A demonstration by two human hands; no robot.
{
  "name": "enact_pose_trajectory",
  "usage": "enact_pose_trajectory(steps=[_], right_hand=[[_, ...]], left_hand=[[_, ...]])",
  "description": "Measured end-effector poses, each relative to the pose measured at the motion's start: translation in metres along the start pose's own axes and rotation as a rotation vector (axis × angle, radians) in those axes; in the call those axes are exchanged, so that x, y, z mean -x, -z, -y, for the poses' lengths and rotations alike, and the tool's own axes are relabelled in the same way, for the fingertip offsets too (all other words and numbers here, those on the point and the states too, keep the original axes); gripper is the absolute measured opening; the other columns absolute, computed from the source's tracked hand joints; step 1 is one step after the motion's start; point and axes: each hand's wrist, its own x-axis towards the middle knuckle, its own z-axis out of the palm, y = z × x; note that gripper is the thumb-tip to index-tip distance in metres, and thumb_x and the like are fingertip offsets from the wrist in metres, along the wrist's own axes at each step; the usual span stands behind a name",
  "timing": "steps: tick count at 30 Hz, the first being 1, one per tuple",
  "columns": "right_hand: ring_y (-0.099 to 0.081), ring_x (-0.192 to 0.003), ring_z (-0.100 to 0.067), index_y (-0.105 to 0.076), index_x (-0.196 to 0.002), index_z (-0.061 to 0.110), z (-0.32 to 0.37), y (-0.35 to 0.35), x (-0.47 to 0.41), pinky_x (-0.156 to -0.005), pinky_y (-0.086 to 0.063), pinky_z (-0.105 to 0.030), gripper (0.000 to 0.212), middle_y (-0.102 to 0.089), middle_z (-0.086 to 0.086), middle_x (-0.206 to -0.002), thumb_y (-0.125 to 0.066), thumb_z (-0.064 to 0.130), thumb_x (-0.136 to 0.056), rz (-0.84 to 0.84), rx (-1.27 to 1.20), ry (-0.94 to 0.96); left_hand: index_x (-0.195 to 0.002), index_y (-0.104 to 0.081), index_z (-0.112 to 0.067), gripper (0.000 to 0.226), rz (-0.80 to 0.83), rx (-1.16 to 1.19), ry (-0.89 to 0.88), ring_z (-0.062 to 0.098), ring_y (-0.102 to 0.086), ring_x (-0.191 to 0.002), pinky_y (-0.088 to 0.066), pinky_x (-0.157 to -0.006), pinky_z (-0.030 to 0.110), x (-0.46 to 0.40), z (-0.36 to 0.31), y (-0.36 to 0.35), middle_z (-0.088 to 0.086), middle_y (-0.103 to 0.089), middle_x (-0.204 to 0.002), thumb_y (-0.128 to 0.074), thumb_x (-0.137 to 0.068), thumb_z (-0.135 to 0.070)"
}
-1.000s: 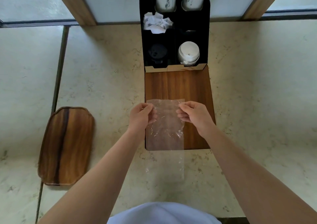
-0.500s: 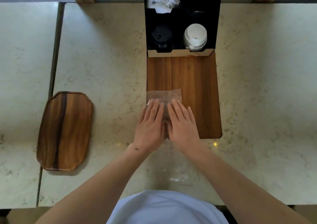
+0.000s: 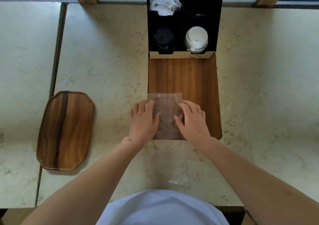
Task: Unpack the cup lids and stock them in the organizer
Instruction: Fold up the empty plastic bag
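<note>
step: lids stocked — flattening empty clear plastic bag | left hand, right hand: flat, pressing | next: fold — discard

Pale marbled stone counter, with a dark seam running front to back near its left edge. A wooden tray lies toward the left, just right of that seam. A rectangular wooden board sits at centre, with a black organizer at its far end against the counter's rear edge. A clear plastic bag (empty, flattened) lies across the board's near left corner and onto the stone.
</note>
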Motion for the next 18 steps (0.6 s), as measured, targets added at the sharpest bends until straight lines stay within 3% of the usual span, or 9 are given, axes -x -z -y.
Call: enact_pose_trajectory(steps=[2, 5, 8, 11, 13, 15, 18], right_hand=[[-0.047, -0.131, -0.023, -0.048, -0.142, 0.016, 0.002, 0.015, -0.026, -0.110, -0.043, -0.044, 0.055, -0.052, -0.005, -0.142, -0.065, 0.040, -0.095, -0.002, -0.086, -0.133], [-0.057, -0.115, -0.017, -0.048, -0.144, 0.014, 0.006, 0.033, -0.059, -0.097, -0.052, -0.034, 0.066, -0.054, -0.003, -0.135, -0.076, 0.037, -0.089, 0.110, -0.219, -0.277], [-0.061, -0.093, -0.012, -0.058, -0.129, 0.017, 0.007, 0.037, -0.077, -0.076, -0.050, -0.024, 0.051, -0.061, 0.000, -0.115, -0.080, 0.031, -0.086, 0.208, -0.299, -0.387], [-0.066, -0.083, -0.011, -0.064, -0.104, 0.018, 0.004, 0.032, -0.077, -0.066, -0.050, -0.020, 0.023, -0.067, 0.002, -0.096, -0.079, 0.022, -0.087, 0.252, -0.399, -0.435], [-0.065, -0.080, -0.009, -0.068, -0.099, 0.016, 0.001, 0.028, -0.072, -0.062, -0.045, -0.015, 0.014, -0.066, 0.003, -0.092, -0.076, 0.020, -0.090, 0.228, -0.409, -0.415], [-0.067, -0.075, -0.009, -0.068, -0.100, 0.015, -0.002, 0.028, -0.069, -0.057, -0.048, -0.014, 0.011, -0.068, 0.001, -0.093, -0.074, 0.020, -0.093, 0.225, -0.466, -0.408], [-0.074, -0.070, -0.012, -0.066, -0.101, 0.017, -0.006, 0.033, -0.066, -0.052, -0.053, -0.012, 0.009, -0.071, 0.000, -0.091, -0.072, 0.019, -0.095, 0.251, -0.568, -0.394]], left_hand=[[-0.140, -0.050, -0.014, 0.047, -0.065, 0.126, 0.164, 0.034, -0.042, -0.130, -0.037, -0.108, 0.048, -0.018, -0.002, 0.013, 0.010, -0.051, -0.138, -0.061, -0.098, -0.032], [-0.141, -0.053, -0.012, 0.058, 0.010, 0.414, 0.403, 0.026, -0.056, -0.121, -0.047, -0.100, 0.038, -0.044, 0.003, 0.026, 0.002, -0.060, -0.122, -0.077, -0.091, -0.029], [-0.123, -0.063, -0.012, 0.047, 0.108, 0.567, 0.543, 0.018, -0.061, -0.104, -0.046, -0.085, 0.029, -0.058, 0.012, 0.032, -0.007, -0.062, -0.107, -0.084, -0.084, -0.026], [-0.093, -0.069, -0.016, 0.023, 0.174, 0.589, 0.535, 0.014, -0.064, -0.090, -0.046, -0.069, 0.026, -0.063, 0.016, 0.031, -0.007, -0.067, -0.093, -0.086, -0.081, -0.022], [-0.082, -0.070, -0.019, 0.015, 0.173, 0.596, 0.508, 0.007, -0.061, -0.086, -0.046, -0.071, 0.026, -0.062, 0.015, 0.031, -0.010, -0.068, -0.089, -0.086, -0.081, -0.019], [-0.080, -0.071, -0.018, 0.013, 0.164, 0.587, 0.469, 0.006, -0.062, -0.082, -0.048, -0.077, 0.028, -0.061, 0.015, 0.032, -0.008, -0.071, -0.086, -0.085, -0.081, -0.017], [-0.091, -0.069, -0.016, 0.019, 0.192, 0.620, 0.391, 0.014, -0.069, -0.074, -0.055, -0.070, 0.027, -0.059, 0.014, 0.036, 0.001, -0.075, -0.084, -0.085, -0.081, -0.016]])
